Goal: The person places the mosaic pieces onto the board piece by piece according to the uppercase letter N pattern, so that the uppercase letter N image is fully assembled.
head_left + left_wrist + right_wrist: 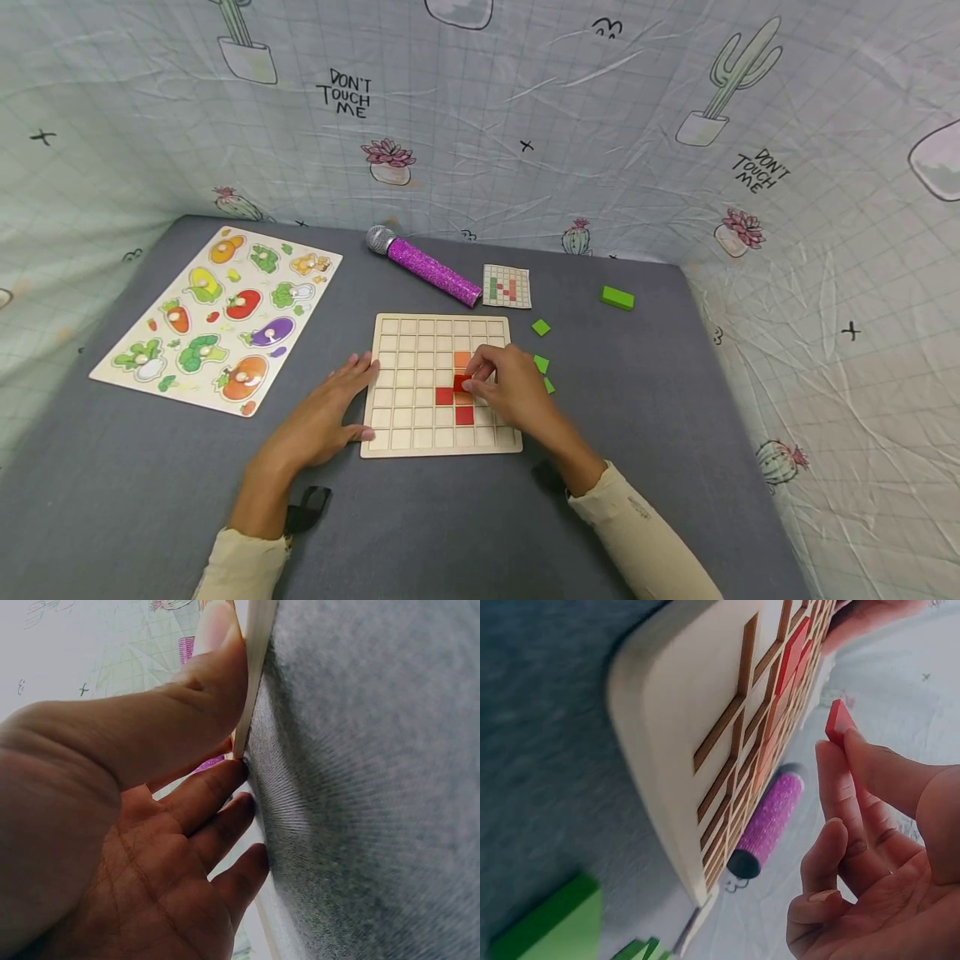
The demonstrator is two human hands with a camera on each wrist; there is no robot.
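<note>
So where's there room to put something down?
The grey table is bare between the green rectangular block and the right cream sleeve, and between both sleeves, in front of the wooden grid board. Behind the board it's crowded: glittery purple microphone, printed paper card. Green square tiles crowd the board's right edge.

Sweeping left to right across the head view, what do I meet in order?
Vegetable board → left hand → grid board → right hand → green block.
</note>
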